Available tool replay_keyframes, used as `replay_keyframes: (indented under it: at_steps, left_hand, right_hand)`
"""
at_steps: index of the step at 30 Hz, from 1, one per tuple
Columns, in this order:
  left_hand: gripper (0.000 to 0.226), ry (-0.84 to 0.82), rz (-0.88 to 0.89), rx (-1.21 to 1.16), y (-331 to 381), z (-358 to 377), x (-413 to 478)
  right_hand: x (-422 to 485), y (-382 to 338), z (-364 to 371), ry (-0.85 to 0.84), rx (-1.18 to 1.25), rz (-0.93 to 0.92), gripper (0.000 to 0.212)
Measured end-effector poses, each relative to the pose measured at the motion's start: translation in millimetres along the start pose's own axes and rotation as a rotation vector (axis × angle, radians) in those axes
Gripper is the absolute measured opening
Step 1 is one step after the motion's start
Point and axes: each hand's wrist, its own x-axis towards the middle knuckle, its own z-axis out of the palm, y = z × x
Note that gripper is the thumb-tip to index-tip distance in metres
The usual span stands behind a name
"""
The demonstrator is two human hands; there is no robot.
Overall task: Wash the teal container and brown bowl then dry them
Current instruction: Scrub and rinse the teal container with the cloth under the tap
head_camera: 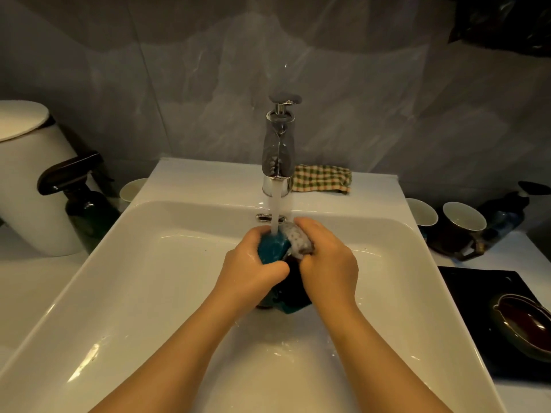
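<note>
Teal container (272,248) held mid-sink under running water, gripped in left hand (253,269), fingers curled round its glossy side. Right hand (325,263) clutching sudsy grey sponge (298,238), pressed to container's upper edge. Forearms reaching in from below. White glazed sink (149,263), wet. Glossy brown bowl (527,326) on black mat (465,281), surface at right, well apart. Checked cloth (322,178) beside chrome faucet (278,153).

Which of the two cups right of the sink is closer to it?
The cup half hidden by the sink rim; the dark mug stands farther right.
</note>
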Motion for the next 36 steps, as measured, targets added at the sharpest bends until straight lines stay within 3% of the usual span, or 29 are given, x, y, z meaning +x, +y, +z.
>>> replay_keyframes:
  at_steps: [3, 6, 8, 9, 11, 13, 16, 18, 20, 23, 25, 28, 30, 31, 34, 36]
  left_hand:
    - [0.064, 0.102, 0.076, -0.026, 0.5, -0.3, -3.3]
    - [0.062, 0.220, 0.109, -0.047, 1.5, -0.6, -3.3]
    - [0.062, 0.248, 0.105, -0.031, 1.7, -3.4, -2.5]
    - [0.062, 0.236, 0.099, -0.022, 1.7, -5.8, -2.0]
    - [0.061, 0.149, 0.073, 0.027, 1.7, -10.4, -1.1]
    - [0.059, 0.004, 0.029, 0.126, 2.1, -10.9, -1.5]
    - [0.047, -0.118, -0.030, 0.204, 3.8, -6.2, -3.6]
    - [0.048, -0.109, -0.027, 0.176, 3.6, -5.9, -4.1]
    - [0.061, -0.075, 0.003, 0.131, 2.0, -6.7, -4.1]
    - [0.071, 0.056, 0.053, 0.069, 1.2, -4.8, -6.4]
    - [0.068, 0.142, 0.113, 0.046, 1.1, -2.4, -7.5]
    - [0.067, 0.203, 0.151, 0.052, -1.0, -1.0, -8.7]
    - [0.069, 0.166, 0.097, -0.002, -3.4, -2.4, -6.4]
    - [0.070, 0.127, 0.056, -0.042, -3.6, -3.7, -4.2]
    - [0.066, 0.008, -0.021, -0.015, -4.7, -7.0, 0.4]
    - [0.059, -0.024, -0.025, 0.138, -6.5, -6.1, 0.1]
  right_hand:
    - [4.6, 4.5, 9.2, -0.132, 0.254, 0.438, 0.021]
    - [0.1, -3.8, 14.0, -0.310, 0.771, 0.976, 0.012]
    - [-5.4, -8.8, 15.8, -0.418, 1.026, 1.120, 0.013]
    - [-5.6, -7.9, 17.9, -0.430, 1.018, 1.113, 0.013]
    - [-4.7, -0.8, 22.9, -0.348, 0.659, 0.903, 0.016]
    - [-4.1, 8.0, 22.2, -0.207, 0.280, 0.524, 0.021]
    - [-5.8, 11.7, 14.0, -0.019, 0.142, -0.120, 0.028]
    - [-5.5, 18.9, 16.9, 0.075, 0.081, -0.390, 0.029]
    - [-4.1, 15.4, 15.3, 0.023, 0.180, -0.172, 0.027]
    - [-1.5, 15.8, 20.7, -0.090, 0.414, 0.443, 0.021]
    - [-3.0, 10.6, 24.4, -0.161, 0.683, 0.744, 0.014]
    - [-11.7, -1.3, 25.3, -0.373, 1.132, 1.020, 0.021]
    - [-12.7, -2.1, 25.4, -0.411, 1.124, 1.026, 0.021]
    - [-9.5, 2.6, 27.0, -0.359, 0.973, 0.958, 0.021]
    - [1.5, 13.9, 13.1, -0.201, 0.328, 0.520, 0.019]
    - [0.2, 15.0, 6.0, -0.210, 0.175, 0.241, 0.029]
